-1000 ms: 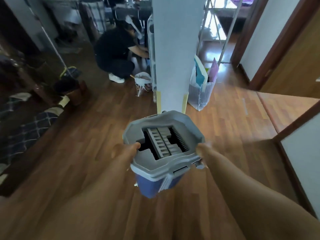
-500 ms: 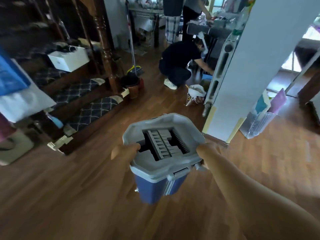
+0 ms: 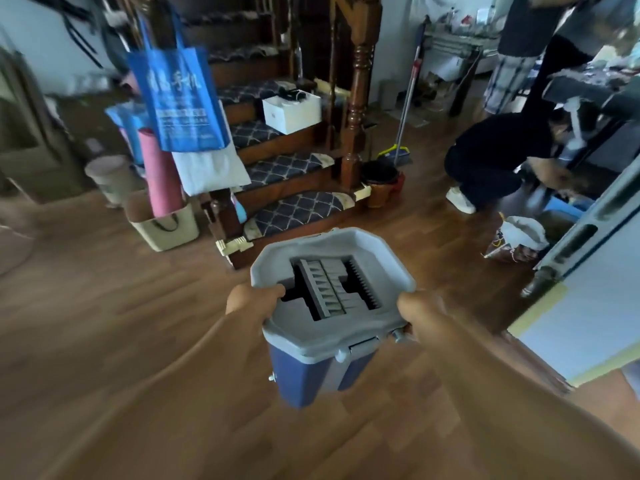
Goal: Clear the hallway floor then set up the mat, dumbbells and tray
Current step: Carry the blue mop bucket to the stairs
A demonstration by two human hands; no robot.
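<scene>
Holding the bucket (image 3: 325, 330) clear of the floor (image 3: 104, 323) in front of me, short of the stairs (image 3: 298, 209), I have my left hand (image 3: 252, 299) curled over its left rim and my right hand (image 3: 419, 310) gripping the right rim by the handle pivot. It looks like stiff plastic, bulky rather than fragile. The grey lid is smooth, so I judge fingers hooked over the lip on opposite sides the safest hold. I cannot tell whether water is inside, so I would treat it as heavy and carry it level. A rolled pink mat (image 3: 159, 174) stands in a bag (image 3: 166, 230) beside the stairs.
</scene>
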